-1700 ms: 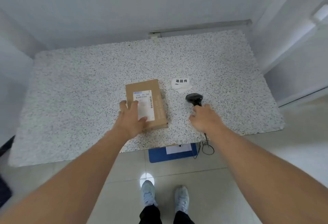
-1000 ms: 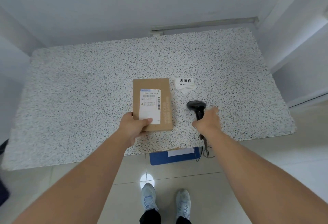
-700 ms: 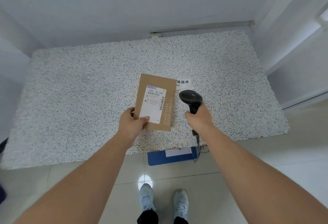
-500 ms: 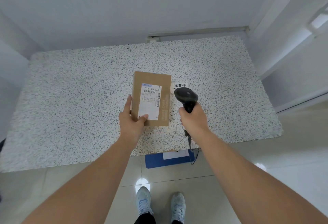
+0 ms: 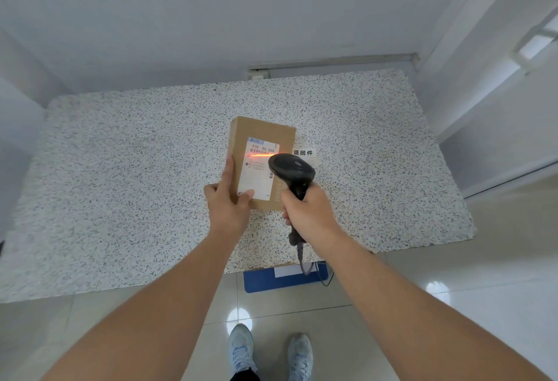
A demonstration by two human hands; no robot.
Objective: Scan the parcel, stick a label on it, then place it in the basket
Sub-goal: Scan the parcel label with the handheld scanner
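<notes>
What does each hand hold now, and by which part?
The left hand holds the parcel by its near left corner. The right hand holds the scanner by its handle.

Both bare forearms reach forward from the bottom corners of the view and converge over the near edge of the table [image 5: 120, 199], close to its middle. The left hand [image 5: 228, 205] is closed in a grip on the near left corner of the parcel [image 5: 262, 136], index finger stretched straight along its left side, thumb pressed on its top face. The right hand [image 5: 311, 214] sits just beside it, wrapped in a fist around the handle of the scanner [image 5: 291, 170], knuckles up, wrist straight.
</notes>
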